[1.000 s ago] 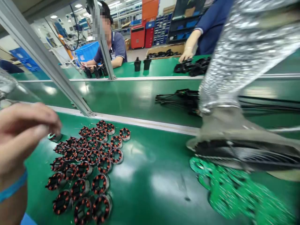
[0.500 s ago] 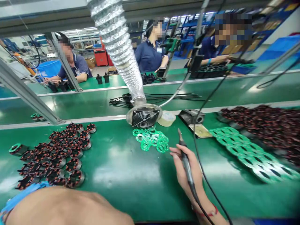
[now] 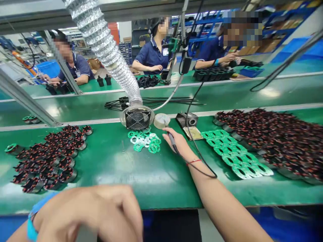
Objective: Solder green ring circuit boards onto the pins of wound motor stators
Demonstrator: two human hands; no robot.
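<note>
Right hand (image 3: 176, 139): grip clenched round a soldering iron (image 3: 172, 140), over the middle of the bench (image 3: 106, 168); tip directed at a pale round tub (image 3: 161, 121), contact not discernible. Red bracelet (image 3: 194, 162) at the wrist.

Left hand (image 3: 98, 211): at the near edge of the bench, blurred, fingers curled; cannot tell whether its grip holds anything. Blue band (image 3: 32, 222) at the wrist. Part of the bench edge is hidden behind it.

Cable (image 3: 214, 176), one, black: hangs from above in front of the iron stand (image 3: 188, 121), loops low and crosses the right wrist to the iron's handle.

Iron stand: dark, beside the tub, with a small tray (image 3: 193, 133) before it.

Fan (image 3: 138, 120), one, grilled, on a foil duct (image 3: 108, 50) slanting down from the upper left; it blocks some of the view behind.

Loose green rings (image 3: 145, 141): a scattered pile just before the fan, near the right hand.

Green panel (image 3: 234, 154), one, with rows of round holes: right of the forearm.

Wound cores: a cluster (image 3: 50, 154) at left, one core (image 3: 13, 148) beside it topped in green; a far larger mass (image 3: 285, 144) at right.

Metal post (image 3: 27, 98), slanted, at left.

Black leads (image 3: 118, 103): a bundle behind the fan.

Far side: three people (image 3: 152, 55) in dark blue shirts; a heap of black parts (image 3: 148, 81); a black tray (image 3: 214, 74); a small blue bin (image 3: 251, 71).
</note>
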